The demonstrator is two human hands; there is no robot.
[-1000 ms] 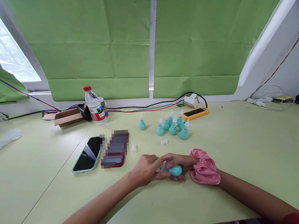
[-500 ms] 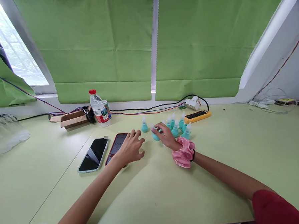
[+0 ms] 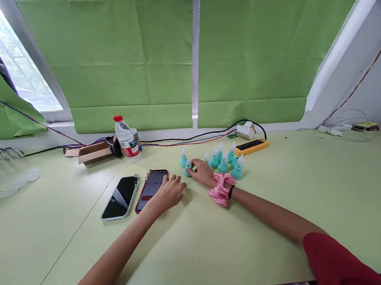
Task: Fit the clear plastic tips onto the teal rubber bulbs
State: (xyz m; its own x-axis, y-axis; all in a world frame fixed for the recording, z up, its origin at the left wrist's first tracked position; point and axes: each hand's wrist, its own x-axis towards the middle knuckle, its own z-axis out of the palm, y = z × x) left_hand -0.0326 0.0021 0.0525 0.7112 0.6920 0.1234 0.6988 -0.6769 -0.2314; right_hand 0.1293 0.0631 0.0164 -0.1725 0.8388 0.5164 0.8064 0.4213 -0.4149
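Observation:
My right hand (image 3: 202,171) reaches forward with its fingertips closed on a small teal bulb (image 3: 188,171) with a clear tip, standing on the green table (image 3: 276,189). Just behind it stands a lone teal bulb (image 3: 183,160). Several more teal bulbs (image 3: 225,162) cluster to the right of my hand. A pink scrunchie (image 3: 220,191) is around my right wrist. My left hand (image 3: 169,190) rests palm down on the table with loose fingers, beside a red-cased phone (image 3: 152,185) showing a timer. It holds nothing that I can see.
A black-screened phone (image 3: 119,197) lies left of the red one. At the back stand a water bottle (image 3: 126,139), a cardboard box (image 3: 93,152), cables and a yellow power strip (image 3: 250,145). Clear plastic items (image 3: 10,173) sit at the far left.
A second ago both hands held one teal bulb close to me. My right hand has carried it forward to the lone bulb; my left hand has let go and moved beside the red phone.

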